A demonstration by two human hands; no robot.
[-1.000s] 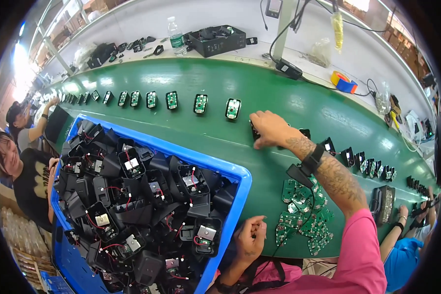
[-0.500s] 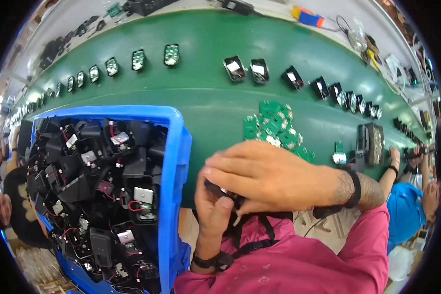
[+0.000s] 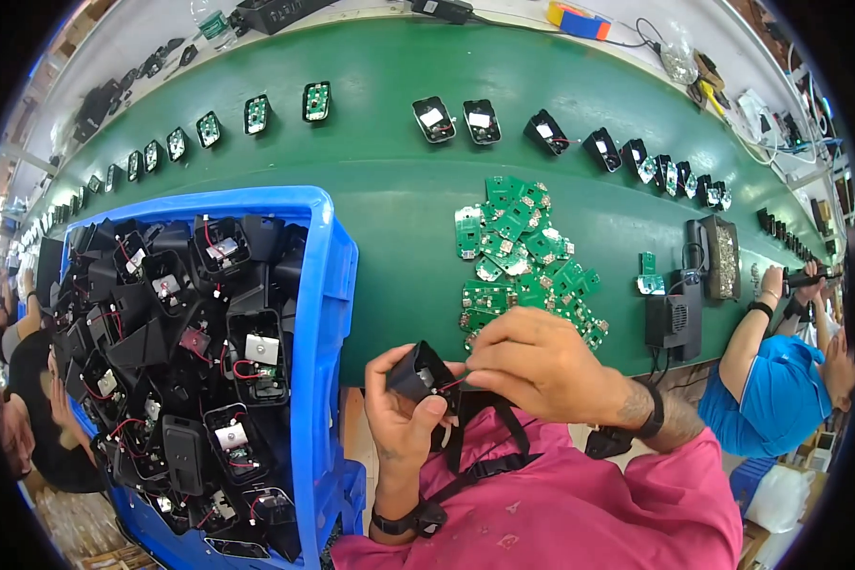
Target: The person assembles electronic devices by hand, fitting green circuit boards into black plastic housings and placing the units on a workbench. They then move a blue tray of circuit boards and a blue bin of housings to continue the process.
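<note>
My left hand (image 3: 404, 418) grips a small black plastic housing (image 3: 416, 370) with red wires, held close to my chest. My right hand (image 3: 541, 361) pinches at the housing's wires from the right. A pile of small green circuit boards (image 3: 522, 256) lies on the green belt (image 3: 389, 190) just beyond my right hand. A blue bin (image 3: 328, 313) full of black housings with wires stands to my left.
A row of black housings (image 3: 456, 119) runs along the far side of the belt. A black box with cables (image 3: 674, 318) and a tray of small parts (image 3: 722, 256) sit at the right. Other people work at both ends, one in blue (image 3: 769, 380).
My right hand came back from the far row to my chest. Both hands now hold a housing. The view has swung toward the circuit boards.
</note>
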